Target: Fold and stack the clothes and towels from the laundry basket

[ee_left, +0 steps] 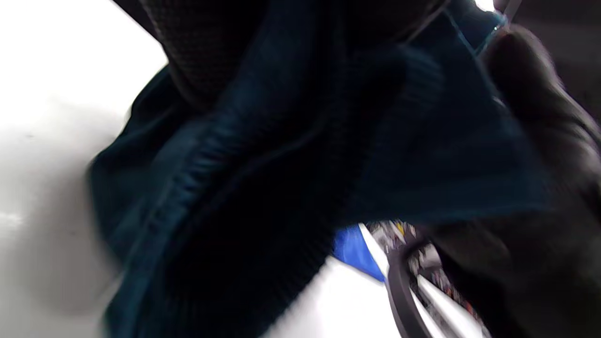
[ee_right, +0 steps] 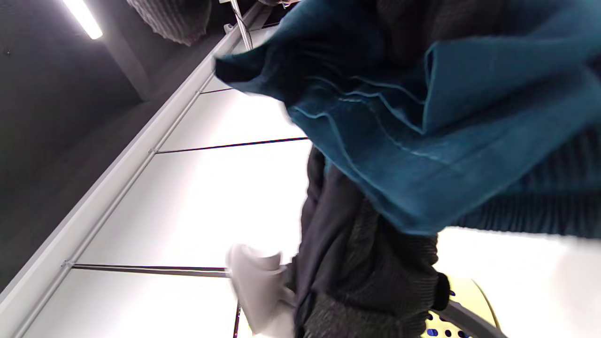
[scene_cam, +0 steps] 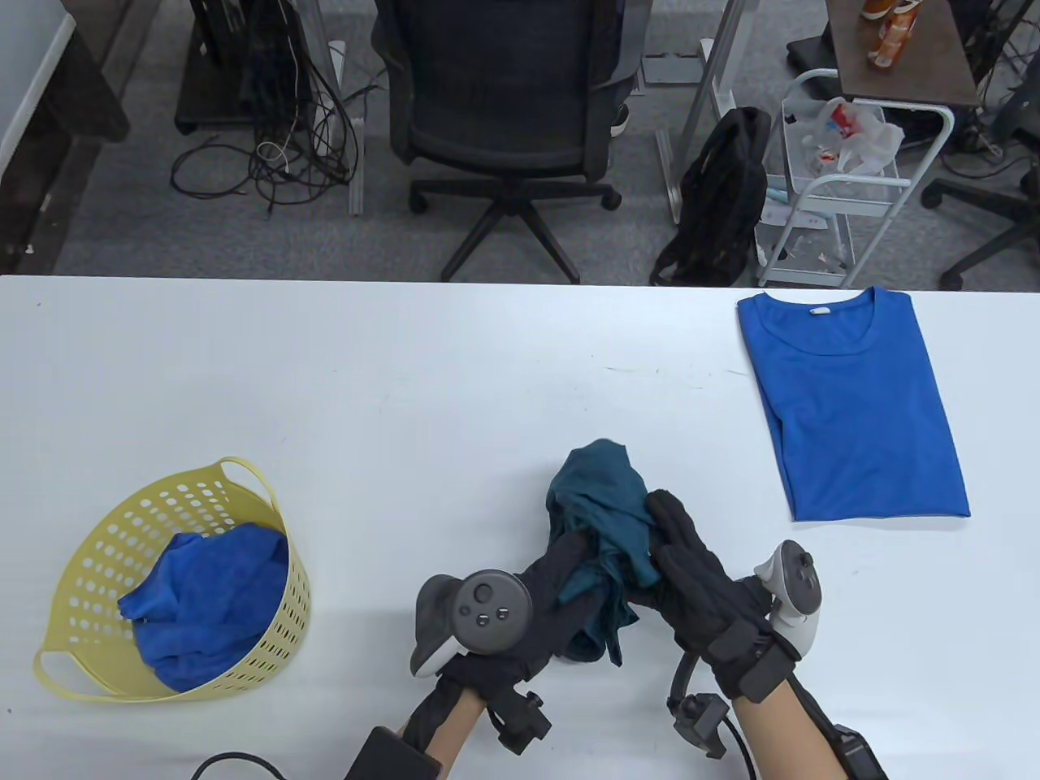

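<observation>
So over on your far left the basket (scene_cam: 175, 581) sits tipped toward you with a blue towel (scene_cam: 207, 597) bunched inside it. That's the only thing I can see in there, and nothing is touching it right now.

Moving right, your left hand (scene_cam: 540, 605) is curled into the lower part of the teal cloth (scene_cam: 605, 508), fingers buried in the folds. The left wrist view is mostly dark fabric right up against the lens, blurry, so I can't tell exactly which edge you've got.

The cloth itself is a crumpled wad between both hands, at the near middle of the table (scene_cam: 406, 382), bulging up and away from you past your fingertips. No clear long axis yet, it's just a lump. From the right wrist view you can see hems and layered edges hanging loose, so I'd guess finding a corner or hem is what the next move hangs on.

Your right hand (scene_cam: 691, 577) grips the cloth's right side, fingers wrapped over it. Both hands are equally on it, so neither is "nearer".

Far right, well apart from your hands, the folded blue shirt (scene_cam: 853, 406) lies flat, collar away from you. Looks like that's the stack spot, and your right hand is the closer one to it.
</observation>
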`<state>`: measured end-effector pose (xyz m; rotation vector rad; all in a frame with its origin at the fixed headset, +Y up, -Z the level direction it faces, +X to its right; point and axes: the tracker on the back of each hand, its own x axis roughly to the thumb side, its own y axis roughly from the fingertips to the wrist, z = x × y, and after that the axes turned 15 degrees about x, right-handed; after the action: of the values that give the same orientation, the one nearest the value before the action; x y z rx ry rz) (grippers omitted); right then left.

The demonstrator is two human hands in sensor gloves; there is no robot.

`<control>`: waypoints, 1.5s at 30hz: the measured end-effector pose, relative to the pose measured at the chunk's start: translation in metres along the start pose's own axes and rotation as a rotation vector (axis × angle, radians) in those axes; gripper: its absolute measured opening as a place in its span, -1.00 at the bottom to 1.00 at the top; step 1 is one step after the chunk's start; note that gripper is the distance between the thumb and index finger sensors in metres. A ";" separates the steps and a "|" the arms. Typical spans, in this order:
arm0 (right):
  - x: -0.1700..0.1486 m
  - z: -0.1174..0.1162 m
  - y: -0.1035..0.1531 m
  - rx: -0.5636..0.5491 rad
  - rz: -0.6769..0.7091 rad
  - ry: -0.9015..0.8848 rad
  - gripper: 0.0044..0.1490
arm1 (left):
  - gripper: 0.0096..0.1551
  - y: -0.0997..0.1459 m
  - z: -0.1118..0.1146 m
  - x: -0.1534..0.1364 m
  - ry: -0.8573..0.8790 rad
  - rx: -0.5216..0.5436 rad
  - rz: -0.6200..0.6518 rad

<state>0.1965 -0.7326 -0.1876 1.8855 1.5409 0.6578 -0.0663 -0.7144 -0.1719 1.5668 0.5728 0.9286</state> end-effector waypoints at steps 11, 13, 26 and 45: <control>0.027 -0.029 -0.004 0.157 -0.158 1.064 0.10 | -0.44 -0.008 -0.044 -0.029 0.394 0.015 -0.257; 0.019 -0.044 -0.012 0.240 -0.153 1.085 0.20 | -0.44 -0.007 -0.043 -0.029 0.471 -0.034 -0.267; -0.020 -0.075 -0.023 0.497 -0.392 1.355 0.33 | -0.59 -0.007 -0.049 -0.044 0.762 0.026 -0.347; 0.021 0.036 0.019 -0.226 -0.043 0.506 -0.47 | 0.09 -0.013 -0.077 -0.058 0.636 0.072 -0.176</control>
<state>0.2388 -0.7198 -0.1983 1.5831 1.7116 1.3056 -0.1595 -0.7125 -0.1974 1.2399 1.1797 1.2827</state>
